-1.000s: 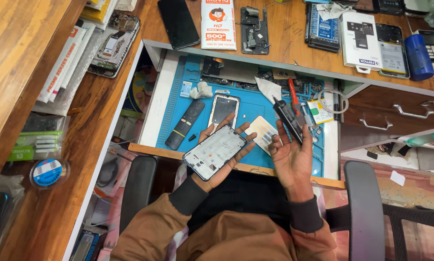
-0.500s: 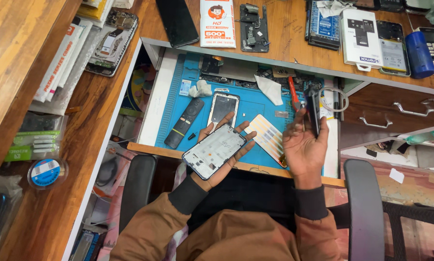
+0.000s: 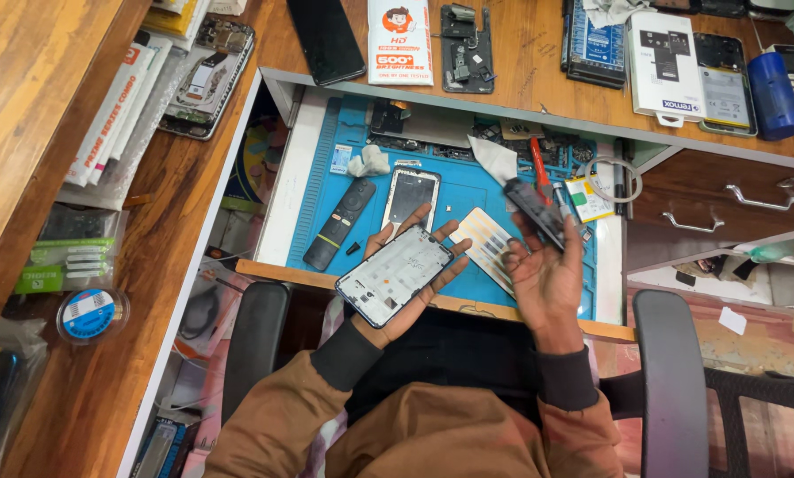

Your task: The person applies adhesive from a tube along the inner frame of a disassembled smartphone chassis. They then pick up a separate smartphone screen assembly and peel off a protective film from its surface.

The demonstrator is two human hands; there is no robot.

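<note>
Since half a second earlier, the right hand (image 3: 545, 270) had come back from the right edge of the blue mat (image 3: 467, 190), where it had been reaching among the tools, and now sat lower and nearer the body, palm turned up. The left hand (image 3: 403, 288) had hardly shifted and kept the phone frame (image 3: 394, 275) in the same place, above the front lip of the drawer (image 3: 301, 277).

The left hand lay open and palm-up under the phone frame, fingers spread along its edges, cradling rather than clamping it. The frame showed its pale inner side, tilted, with one corner towards the person's lap.

The right hand was loosely open, fingers half curled, with a dark slim part (image 3: 536, 212) resting across the fingertips; whether the thumb pressed on it could not be told. The two hands were near each other but apart.

On the mat behind the left hand lay a second phone (image 3: 409, 196) face up, with a black remote (image 3: 339, 223) just beside it on the left and a white wad (image 3: 369, 162) beyond that. A pale card (image 3: 488, 246) with coloured stripes lay between the hands, partly under the right one. A red-handled tool (image 3: 537, 165) and a white cloth (image 3: 497, 159) lay further back. On the worktop above the drawer stood a blue cylinder (image 3: 774, 84) and a white box (image 3: 665, 65).
</note>
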